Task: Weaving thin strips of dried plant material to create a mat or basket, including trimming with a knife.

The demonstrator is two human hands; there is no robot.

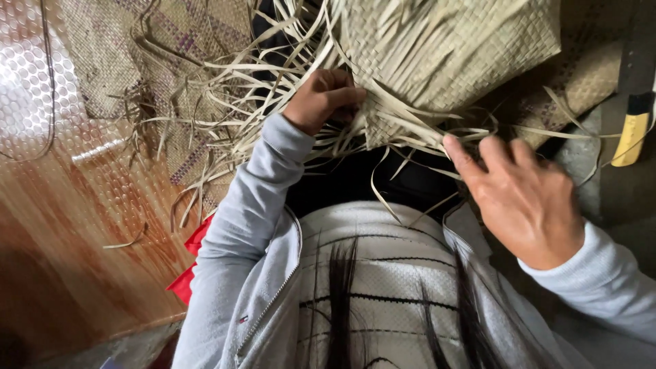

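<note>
1. Left hand (322, 100), fingers curled shut, grips loose straw strips (410, 126) at the woven mat (451, 48) edge.
2. Right hand (523, 195), fingers spread, touches strips just above its fingertips.
3. The mat's edge runs between both hands, nearer the left.

The woven mat (451, 48) runs off the top edge, so its full extent is unknown. The left hand (321, 99) curls into the loose strips (225, 102) (its fingertips are buried). The yellow-handled tool (632, 137) is cut by the right edge.
</note>
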